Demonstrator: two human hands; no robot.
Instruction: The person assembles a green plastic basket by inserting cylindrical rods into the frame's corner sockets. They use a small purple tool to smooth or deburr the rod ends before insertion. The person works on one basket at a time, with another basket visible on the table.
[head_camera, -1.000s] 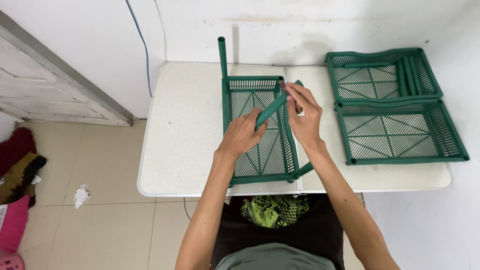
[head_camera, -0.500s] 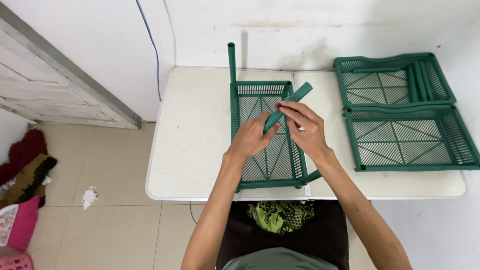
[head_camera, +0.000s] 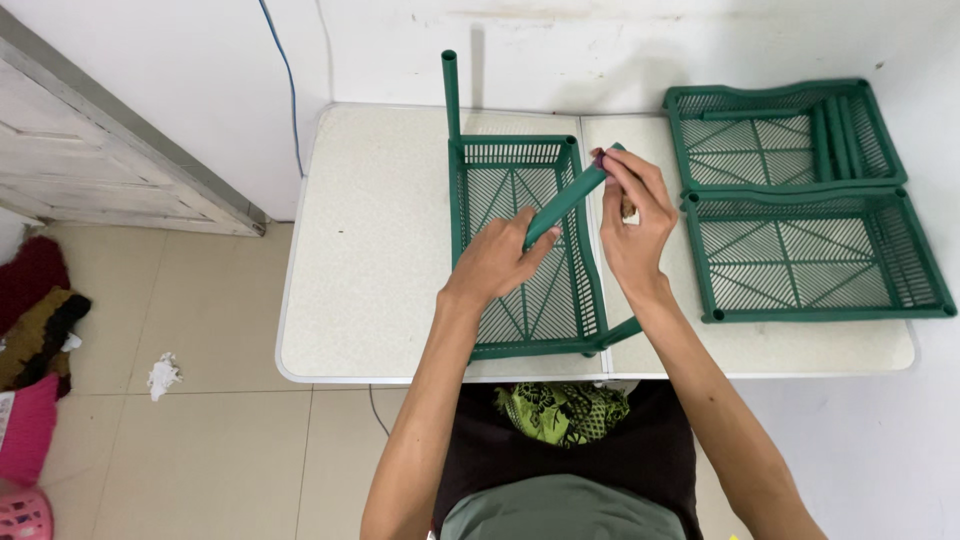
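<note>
Both hands have kept their grip on the green tube (head_camera: 565, 200) since the earlier frame; it lies slanted above the green basket (head_camera: 525, 290).
Left hand (head_camera: 497, 262) clamps its lower end, right hand (head_camera: 632, 215) pinches the upper. One post (head_camera: 451, 92) stands fitted at a corner; two baskets (head_camera: 800, 200) wait on the table (head_camera: 380, 250).

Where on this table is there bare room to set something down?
The widest free patch is the table's left part, between its left edge and the green tray under the hands. A narrow strip lies along the front edge below the two right-hand trays. The right half is crowded: both trays fill it, and the left hand and right hand hold a green tube over the middle.
</note>
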